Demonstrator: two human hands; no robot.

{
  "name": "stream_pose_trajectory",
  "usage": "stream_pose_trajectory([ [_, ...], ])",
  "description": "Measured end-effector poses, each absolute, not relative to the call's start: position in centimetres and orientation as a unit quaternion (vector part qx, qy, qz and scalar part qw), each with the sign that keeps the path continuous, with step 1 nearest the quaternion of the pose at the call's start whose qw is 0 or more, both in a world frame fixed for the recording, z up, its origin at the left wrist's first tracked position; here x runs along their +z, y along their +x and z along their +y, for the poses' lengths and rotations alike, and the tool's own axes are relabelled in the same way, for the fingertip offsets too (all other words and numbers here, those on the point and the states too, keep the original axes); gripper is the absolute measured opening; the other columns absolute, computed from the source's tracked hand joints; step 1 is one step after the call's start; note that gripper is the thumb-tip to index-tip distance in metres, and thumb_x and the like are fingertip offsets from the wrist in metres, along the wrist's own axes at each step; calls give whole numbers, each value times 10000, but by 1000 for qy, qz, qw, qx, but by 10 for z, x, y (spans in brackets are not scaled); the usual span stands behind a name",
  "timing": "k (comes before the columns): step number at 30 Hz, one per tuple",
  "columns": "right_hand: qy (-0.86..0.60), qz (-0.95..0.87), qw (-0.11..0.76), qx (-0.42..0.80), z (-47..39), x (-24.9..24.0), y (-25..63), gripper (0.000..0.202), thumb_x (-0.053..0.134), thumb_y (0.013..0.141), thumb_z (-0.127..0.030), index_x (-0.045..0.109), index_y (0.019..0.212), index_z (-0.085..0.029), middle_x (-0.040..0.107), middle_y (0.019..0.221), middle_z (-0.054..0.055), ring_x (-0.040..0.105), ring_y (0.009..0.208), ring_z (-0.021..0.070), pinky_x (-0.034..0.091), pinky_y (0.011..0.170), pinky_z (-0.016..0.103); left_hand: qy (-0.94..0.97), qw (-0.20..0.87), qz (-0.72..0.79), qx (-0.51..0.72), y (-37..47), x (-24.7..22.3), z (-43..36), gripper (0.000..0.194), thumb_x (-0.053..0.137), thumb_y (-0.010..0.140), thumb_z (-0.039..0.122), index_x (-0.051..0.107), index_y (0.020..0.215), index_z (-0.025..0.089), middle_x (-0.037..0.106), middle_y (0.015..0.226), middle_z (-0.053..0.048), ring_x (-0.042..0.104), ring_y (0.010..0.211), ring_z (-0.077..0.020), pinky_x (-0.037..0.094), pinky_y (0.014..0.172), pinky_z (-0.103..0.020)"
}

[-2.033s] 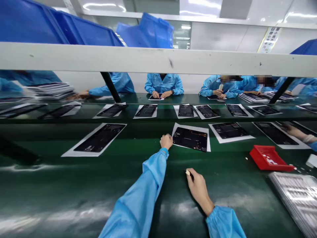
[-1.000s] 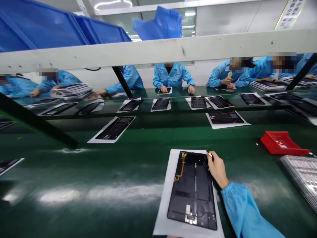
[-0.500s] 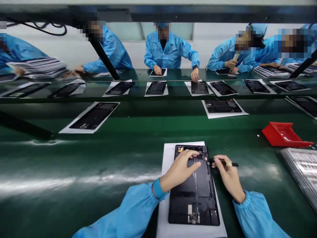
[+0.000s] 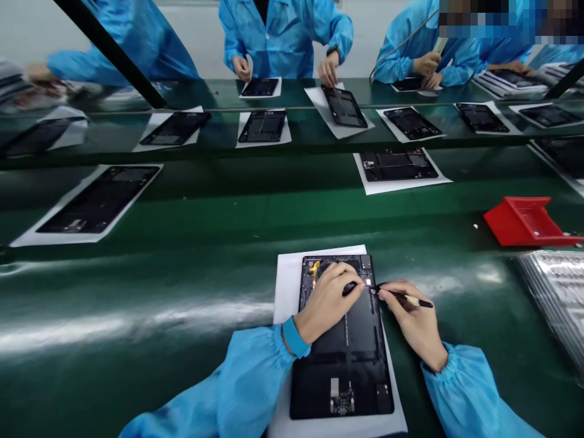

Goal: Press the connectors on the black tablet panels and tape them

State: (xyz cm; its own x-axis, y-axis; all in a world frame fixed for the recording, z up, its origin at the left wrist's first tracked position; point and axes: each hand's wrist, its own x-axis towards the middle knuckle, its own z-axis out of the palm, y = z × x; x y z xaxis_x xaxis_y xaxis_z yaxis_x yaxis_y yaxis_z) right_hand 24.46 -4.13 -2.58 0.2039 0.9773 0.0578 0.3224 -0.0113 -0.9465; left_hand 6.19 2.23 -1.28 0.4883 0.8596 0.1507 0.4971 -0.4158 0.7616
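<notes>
An opened tablet, its dark inside facing up, lies lengthwise before me on a white sheet. My left hand rests over its upper part, thumb and forefinger pinched together near the right edge. What the pinch holds, if anything, is too small to make out. From the right, my right hand grips black tweezers with a pale band. Their tip points left onto the tablet's upper right edge, close to the left fingertips. An orange flex cable shows at the tablet's top left.
Other opened tablets lie on sheets, one at left and one beyond mine. A red bin and clear stacked trays stand at right. A raised shelf crosses behind; several co-workers in blue sit beyond.
The view has tilted down and turned right. My left fingers have closed to a pinch, and the tweezers have moved in over the tablet's edge. A co-worker opposite has tilted up a tablet.
</notes>
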Motion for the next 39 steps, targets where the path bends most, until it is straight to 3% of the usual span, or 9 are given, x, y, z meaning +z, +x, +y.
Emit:
stream_pose_trajectory([
  [14, -627, -461, 510, 365, -25, -22, 239, 141, 728, 766, -340, 714, 809, -206, 703, 812, 38, 657, 732, 171, 541, 667, 287, 801, 331, 424, 263, 64, -11, 25, 90, 627, 805, 103, 637, 770, 185, 650, 927, -12, 597, 904, -178, 430, 873, -335],
  [31, -607, -507, 469, 392, -23, -24, 245, 165, 726, 768, -365, 730, 788, -202, 724, 821, 54, 676, 776, 202, 556, 709, 323, 793, 341, 431, 262, 65, -9, 27, 124, 603, 779, 85, 626, 719, 190, 654, 905, -17, 604, 893, -186, 449, 877, -350],
  [39, -621, -496, 469, 385, -25, -21, 251, 197, 741, 745, -385, 719, 763, -190, 719, 768, 51, 675, 698, 186, 543, 616, 287, 796, 338, 430, 262, 65, -11, 26, 124, 604, 769, 75, 618, 720, 188, 644, 922, -19, 598, 917, -189, 447, 891, -351],
])
